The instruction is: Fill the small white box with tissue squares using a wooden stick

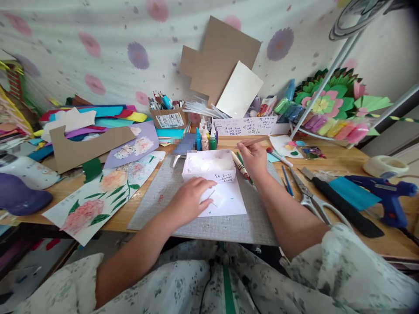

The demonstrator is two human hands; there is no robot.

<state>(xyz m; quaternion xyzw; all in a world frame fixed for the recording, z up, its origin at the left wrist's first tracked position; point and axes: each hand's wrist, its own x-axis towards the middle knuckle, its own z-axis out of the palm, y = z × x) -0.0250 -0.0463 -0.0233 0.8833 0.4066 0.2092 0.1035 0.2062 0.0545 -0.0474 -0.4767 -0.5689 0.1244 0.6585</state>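
Observation:
My left hand (pixel 191 200) lies over the left part of a white sheet of paper (pixel 231 205), its thumb and fingers apart. Near its fingertips, a thin dark line and a faint whitish patch show on the sheet. Just behind stands a shallow white box (pixel 209 174) with white material inside and handwriting on its front. To the right of the box, my right hand (pixel 253 158) is closed, with a thin flat brown stick (pixel 258 140) at its fingers pointing right. A white marker-like tube (pixel 240 165) and a green pencil lie beside that hand.
A grey cutting mat (pixel 153 209) lies underneath. Glue bottles (pixel 212 138) stand behind the box. On the right are scissors (pixel 306 194), a black-handled knife (pixel 347 207), a blue glue gun (pixel 389 196) and tape (pixel 386 165). A flower picture (pixel 104 196) lies left.

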